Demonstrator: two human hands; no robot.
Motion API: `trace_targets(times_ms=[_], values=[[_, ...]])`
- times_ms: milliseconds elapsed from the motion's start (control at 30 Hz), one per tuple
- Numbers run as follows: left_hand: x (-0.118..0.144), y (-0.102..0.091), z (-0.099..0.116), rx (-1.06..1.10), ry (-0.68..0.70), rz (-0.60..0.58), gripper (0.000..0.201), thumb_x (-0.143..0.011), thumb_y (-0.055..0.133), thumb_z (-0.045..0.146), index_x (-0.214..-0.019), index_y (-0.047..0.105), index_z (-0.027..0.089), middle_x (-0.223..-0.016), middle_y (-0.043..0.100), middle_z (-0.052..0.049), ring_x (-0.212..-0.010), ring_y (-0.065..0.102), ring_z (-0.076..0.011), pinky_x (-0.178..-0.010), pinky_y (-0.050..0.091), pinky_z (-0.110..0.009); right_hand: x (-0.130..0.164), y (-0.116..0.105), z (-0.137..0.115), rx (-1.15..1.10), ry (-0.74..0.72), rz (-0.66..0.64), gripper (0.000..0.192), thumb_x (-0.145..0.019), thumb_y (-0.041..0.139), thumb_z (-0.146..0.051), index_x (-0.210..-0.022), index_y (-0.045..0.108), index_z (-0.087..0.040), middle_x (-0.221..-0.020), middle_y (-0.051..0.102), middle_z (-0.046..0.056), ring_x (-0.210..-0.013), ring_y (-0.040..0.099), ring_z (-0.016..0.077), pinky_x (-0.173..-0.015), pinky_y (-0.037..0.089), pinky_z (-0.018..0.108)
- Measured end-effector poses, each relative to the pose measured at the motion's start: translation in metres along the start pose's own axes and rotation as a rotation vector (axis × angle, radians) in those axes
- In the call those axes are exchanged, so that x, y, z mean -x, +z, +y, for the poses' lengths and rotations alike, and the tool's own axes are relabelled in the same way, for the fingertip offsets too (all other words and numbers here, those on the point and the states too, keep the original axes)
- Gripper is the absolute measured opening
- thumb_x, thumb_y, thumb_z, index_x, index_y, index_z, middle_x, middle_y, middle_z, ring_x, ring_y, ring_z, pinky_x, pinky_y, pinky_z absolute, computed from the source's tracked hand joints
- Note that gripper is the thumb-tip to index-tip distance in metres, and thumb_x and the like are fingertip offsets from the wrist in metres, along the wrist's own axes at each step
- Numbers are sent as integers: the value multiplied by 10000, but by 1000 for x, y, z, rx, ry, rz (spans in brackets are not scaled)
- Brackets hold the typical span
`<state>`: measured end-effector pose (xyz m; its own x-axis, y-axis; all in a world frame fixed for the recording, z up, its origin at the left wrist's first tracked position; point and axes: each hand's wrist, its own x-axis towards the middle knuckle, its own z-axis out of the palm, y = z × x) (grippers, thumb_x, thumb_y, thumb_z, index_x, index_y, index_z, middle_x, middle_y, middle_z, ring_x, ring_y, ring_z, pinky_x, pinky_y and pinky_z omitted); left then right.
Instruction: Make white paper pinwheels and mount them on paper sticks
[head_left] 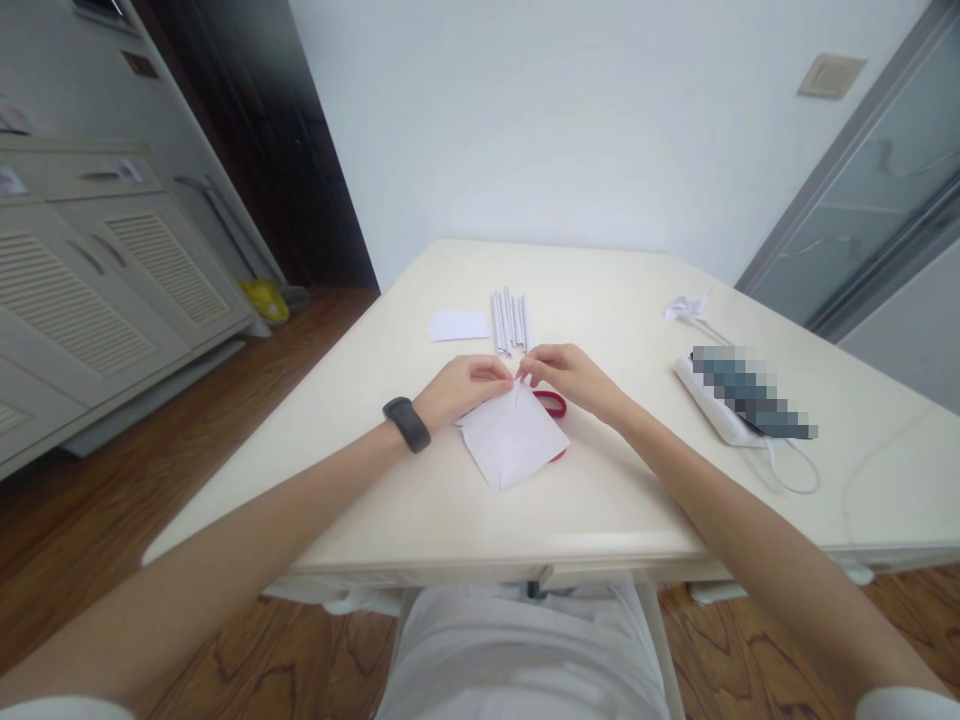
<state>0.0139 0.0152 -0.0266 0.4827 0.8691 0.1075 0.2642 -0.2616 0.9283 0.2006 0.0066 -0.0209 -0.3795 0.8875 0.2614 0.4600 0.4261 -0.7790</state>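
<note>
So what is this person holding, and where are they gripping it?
A white sheet of paper, pinched at its far top corner by both the left hand and right hand.

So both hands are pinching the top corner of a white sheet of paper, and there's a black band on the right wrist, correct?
Not quite. The black band is on the left wrist, not the right, as the head view shows. The rest holds: the left hand and right hand both pinch the top corner of the white sheet of paper.
</note>
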Motion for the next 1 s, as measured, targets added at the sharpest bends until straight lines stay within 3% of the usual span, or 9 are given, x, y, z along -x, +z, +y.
trace_targets(times_ms=[500, 1000], values=[[0, -1, -2, -44, 62, 2, 187, -733, 593, 338, -751, 628, 156, -761, 651, -29, -726, 591, -162, -659, 424, -269, 2, -1, 3, -204, 127, -111, 214, -788, 531, -363, -796, 592, -157, -752, 596, 22, -650, 520, 112, -564, 387, 221], [4, 1, 3, 9, -27, -7, 213, -714, 618, 356, -764, 639, 150, -773, 666, -49, -711, 591, -177, -592, 409, -257, 2, 0, 2, -304, 180, -148, 236, -723, 617, -389, -758, 579, -158, -604, 497, -25, -473, 385, 59, -424, 273, 196]])
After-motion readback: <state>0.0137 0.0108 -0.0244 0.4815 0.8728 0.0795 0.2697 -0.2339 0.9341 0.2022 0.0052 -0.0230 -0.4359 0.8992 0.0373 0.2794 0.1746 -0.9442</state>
